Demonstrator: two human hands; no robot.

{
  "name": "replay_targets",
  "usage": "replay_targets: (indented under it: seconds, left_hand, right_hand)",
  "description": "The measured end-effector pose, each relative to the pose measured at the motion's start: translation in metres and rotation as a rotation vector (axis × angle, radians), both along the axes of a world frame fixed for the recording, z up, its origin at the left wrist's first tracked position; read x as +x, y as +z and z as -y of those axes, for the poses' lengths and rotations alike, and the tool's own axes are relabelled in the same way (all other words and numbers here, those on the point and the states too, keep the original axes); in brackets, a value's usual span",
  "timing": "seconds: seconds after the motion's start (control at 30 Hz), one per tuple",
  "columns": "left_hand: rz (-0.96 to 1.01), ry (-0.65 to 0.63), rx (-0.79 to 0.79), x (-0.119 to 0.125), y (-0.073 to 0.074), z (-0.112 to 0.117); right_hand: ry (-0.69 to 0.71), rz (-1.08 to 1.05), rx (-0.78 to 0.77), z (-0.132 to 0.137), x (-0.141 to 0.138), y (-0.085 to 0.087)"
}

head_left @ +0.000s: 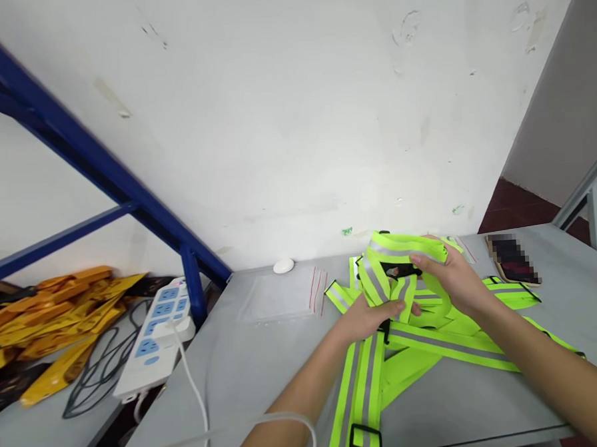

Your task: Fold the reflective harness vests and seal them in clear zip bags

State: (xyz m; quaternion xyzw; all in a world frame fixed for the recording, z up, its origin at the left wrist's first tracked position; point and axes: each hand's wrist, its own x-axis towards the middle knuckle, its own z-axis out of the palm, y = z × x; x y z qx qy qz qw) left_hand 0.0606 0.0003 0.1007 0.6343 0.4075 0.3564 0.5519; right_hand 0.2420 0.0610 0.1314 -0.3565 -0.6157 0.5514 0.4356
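Straps point(450, 346), bags point(282, 298) (clear), phone point(511, 259) on grey table point(236, 373)

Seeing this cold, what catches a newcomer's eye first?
Neon yellow-green reflective straps, bunched between the left grip and right grip, trailing over the grey table, right of centre. Next, the blue metal frame slanting across the left, before the white wall. Then yellow-orange packets heaped far left, near a white power strip.
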Motion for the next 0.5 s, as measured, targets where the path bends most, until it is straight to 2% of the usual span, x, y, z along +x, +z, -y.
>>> replay_targets:
  seconds: [0.07,0.17,0.27,0.33,0.4,0.43,0.5]
  left_hand:
    - [-0.023,0.037,0.014,-0.004,0.001,-0.002]
    - [-0.073,0.307,0.145,0.004,-0.008,-0.007]
    - [-0.108,0.584,0.324,0.015,-0.019,-0.015]
    - [-0.136,0.694,0.427,0.02,-0.022,-0.019]
    - [-0.19,0.7,0.483,0.021,-0.023,-0.019]
    - [-0.228,0.644,0.493,0.021,-0.023,-0.018]
    - [-0.315,0.442,0.491,0.02,-0.024,-0.015]
  right_hand:
    - [0.014,-0.088,-0.068,-0.005,-0.002,-0.003]
    - [-0.021,-0.13,-0.073,-0.006,-0.006,-0.006]
    - [-0.051,-0.097,0.013,0.0,-0.009,-0.006]
    - [-0.095,-0.053,0.138,0.004,-0.009,-0.004]
    - [-0.158,-0.024,0.271,0.007,-0.007,-0.003]
    - [-0.192,-0.019,0.321,0.007,-0.005,-0.002]
    - [-0.248,-0.018,0.372,0.005,-0.001,-0.002]
